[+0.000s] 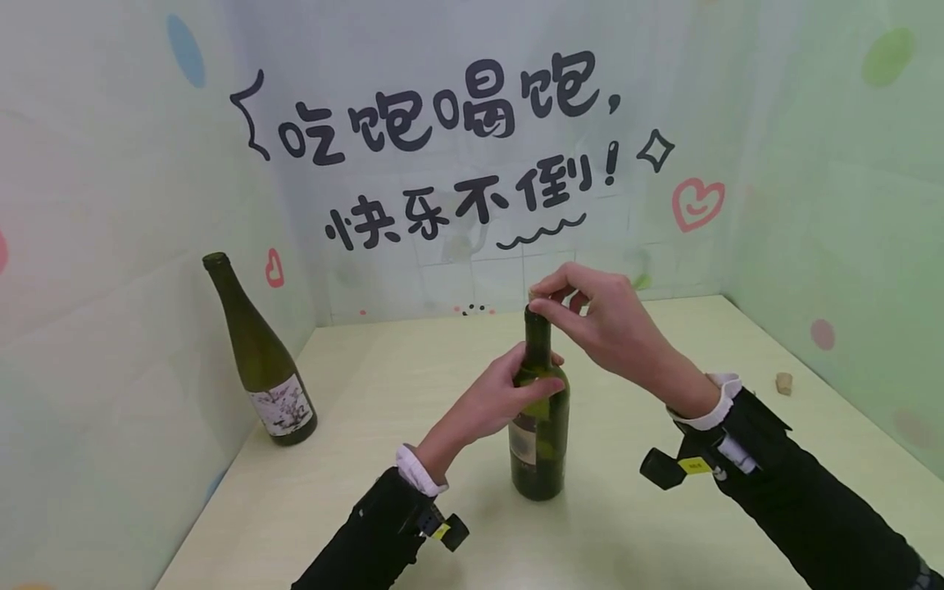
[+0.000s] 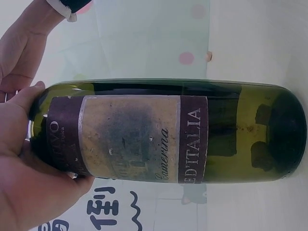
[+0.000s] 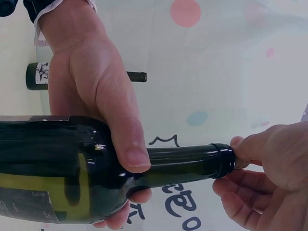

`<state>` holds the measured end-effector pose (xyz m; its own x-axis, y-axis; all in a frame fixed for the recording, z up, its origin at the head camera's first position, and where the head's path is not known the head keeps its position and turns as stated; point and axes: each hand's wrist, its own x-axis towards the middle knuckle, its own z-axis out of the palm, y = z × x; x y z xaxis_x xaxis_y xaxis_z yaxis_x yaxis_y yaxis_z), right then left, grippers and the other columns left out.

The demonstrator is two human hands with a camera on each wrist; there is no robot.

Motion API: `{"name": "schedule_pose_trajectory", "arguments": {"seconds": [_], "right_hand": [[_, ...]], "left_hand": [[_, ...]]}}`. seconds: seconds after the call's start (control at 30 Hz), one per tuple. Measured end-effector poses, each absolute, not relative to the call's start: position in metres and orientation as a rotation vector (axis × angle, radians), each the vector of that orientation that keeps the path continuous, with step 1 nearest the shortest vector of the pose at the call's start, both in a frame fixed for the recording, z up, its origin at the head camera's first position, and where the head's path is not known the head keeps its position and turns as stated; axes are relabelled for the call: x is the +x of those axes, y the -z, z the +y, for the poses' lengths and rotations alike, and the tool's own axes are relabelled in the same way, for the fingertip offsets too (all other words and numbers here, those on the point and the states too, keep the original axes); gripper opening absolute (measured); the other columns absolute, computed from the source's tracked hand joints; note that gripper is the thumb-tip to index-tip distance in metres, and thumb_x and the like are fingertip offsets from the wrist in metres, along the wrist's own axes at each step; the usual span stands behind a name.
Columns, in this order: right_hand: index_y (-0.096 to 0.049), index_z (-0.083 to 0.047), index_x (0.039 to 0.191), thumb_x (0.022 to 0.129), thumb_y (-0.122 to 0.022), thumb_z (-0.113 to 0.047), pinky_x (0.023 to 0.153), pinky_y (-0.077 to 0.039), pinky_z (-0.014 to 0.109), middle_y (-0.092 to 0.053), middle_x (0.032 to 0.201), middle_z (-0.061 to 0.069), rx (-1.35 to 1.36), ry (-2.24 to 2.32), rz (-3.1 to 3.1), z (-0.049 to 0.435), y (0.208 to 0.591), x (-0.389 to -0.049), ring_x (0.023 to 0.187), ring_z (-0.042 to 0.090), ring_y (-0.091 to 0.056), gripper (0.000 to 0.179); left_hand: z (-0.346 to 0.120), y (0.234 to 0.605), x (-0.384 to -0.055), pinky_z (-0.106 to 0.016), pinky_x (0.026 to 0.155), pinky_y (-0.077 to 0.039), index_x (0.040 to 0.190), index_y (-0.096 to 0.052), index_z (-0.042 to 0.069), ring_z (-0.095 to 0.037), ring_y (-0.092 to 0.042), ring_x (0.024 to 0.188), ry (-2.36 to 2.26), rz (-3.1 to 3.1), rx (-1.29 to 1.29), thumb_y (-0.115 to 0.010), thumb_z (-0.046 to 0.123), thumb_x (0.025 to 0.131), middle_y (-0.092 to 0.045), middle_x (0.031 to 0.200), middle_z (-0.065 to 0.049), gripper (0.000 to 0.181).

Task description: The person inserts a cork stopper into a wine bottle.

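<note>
A dark green wine bottle (image 1: 542, 459) stands upright on the table in the head view, its worn Camerina label (image 2: 130, 137) facing the left wrist camera. Round the bottle's shoulder and lower neck, my left hand (image 1: 494, 397) keeps its grip, the thumb lying across the glass in the right wrist view. At the mouth, my right hand (image 1: 601, 319) pinches a cork (image 3: 241, 164) between thumb and fingers. The cork sits right at the bottle's rim (image 3: 225, 160), mostly hidden by the fingertips.
A second green bottle (image 1: 261, 352) with a floral label stands at the table's left side by the wall. Another cork (image 1: 784, 383) lies on the table (image 1: 649, 508) at the right. Printed curtains (image 1: 472, 270) enclose the table at the back and both sides.
</note>
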<state>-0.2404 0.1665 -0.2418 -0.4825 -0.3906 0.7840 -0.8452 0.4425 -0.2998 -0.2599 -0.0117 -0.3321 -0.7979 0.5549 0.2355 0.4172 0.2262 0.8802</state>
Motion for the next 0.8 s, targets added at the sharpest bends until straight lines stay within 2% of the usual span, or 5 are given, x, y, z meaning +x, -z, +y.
{"name": "schedule_pose_trajectory", "arguments": {"seconds": [0.27, 0.6, 0.8], "right_hand": [[-0.067, -0.008, 0.098, 0.087, -0.070, -0.018, 0.064, -0.050, 0.025, -0.067, 0.090, -0.007, 1.019, -0.940, -2.091, 0.1656, 0.2415, -0.2391, 0.078, 0.006, -0.060, 0.014], [-0.068, -0.009, 0.097, 0.088, -0.069, -0.018, 0.065, -0.050, 0.026, -0.067, 0.090, -0.008, 0.991, -0.940, -2.111, 0.1659, 0.2398, -0.2374, 0.078, 0.007, -0.060, 0.013], [-0.068, -0.009, 0.097, 0.088, -0.068, -0.019, 0.064, -0.050, 0.027, -0.068, 0.090, -0.006, 0.977, -0.972, -2.113, 0.1656, 0.2421, -0.2373, 0.079, 0.008, -0.060, 0.014]], "left_hand": [[-0.0119, 0.3312, -0.2584, -0.044, 0.086, -0.047, 0.129, -0.052, 0.021, -0.021, -0.055, 0.108, -1.619, 2.366, 0.921, -0.062, 0.038, 0.091, -0.056, 0.121, 0.003, 0.043], [-0.0113, 0.3291, -0.2584, -0.044, 0.084, -0.048, 0.128, -0.053, 0.020, -0.023, -0.056, 0.109, -1.616, 2.376, 0.939, -0.063, 0.040, 0.090, -0.056, 0.122, 0.003, 0.044], [-0.0115, 0.3318, -0.2586, -0.043, 0.084, -0.049, 0.127, -0.053, 0.024, -0.020, -0.056, 0.109, -1.617, 2.383, 0.936, -0.063, 0.044, 0.089, -0.056, 0.121, 0.006, 0.044]]}}
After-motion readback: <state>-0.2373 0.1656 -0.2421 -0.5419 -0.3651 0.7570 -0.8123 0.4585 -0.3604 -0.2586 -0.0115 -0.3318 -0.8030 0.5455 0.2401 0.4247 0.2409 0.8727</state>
